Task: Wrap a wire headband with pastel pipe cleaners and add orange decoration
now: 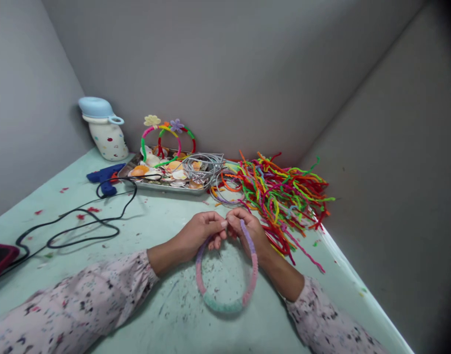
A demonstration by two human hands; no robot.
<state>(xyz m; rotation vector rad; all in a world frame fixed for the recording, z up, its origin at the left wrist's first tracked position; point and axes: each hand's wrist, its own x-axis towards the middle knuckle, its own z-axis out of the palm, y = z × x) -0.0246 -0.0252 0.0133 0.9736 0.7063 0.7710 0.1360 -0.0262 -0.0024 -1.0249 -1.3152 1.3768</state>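
Note:
A hoop-shaped headband [225, 307] wrapped in fuzzy purple, pink and pale teal hangs from my hands, its curved middle low over the table. My left hand [205, 228] is closed around its left purple end, which disappears behind the fingers. At the other end, my right hand [249, 231] is closed too, with the purple tip lying against its fingers. Thumbs and fingertips of both hands meet between the two ends; whatever they pinch there is too small to make out.
Behind my hands stands a metal tray [166, 187] of shells, coiled wire [206, 164] and two colourful flower headbands [162, 129]. Pipe cleaners [280, 191] heap at right. A blue glue gun [106, 178], black cable [114, 219], bottle [109, 137] and phone [2, 260] lie left.

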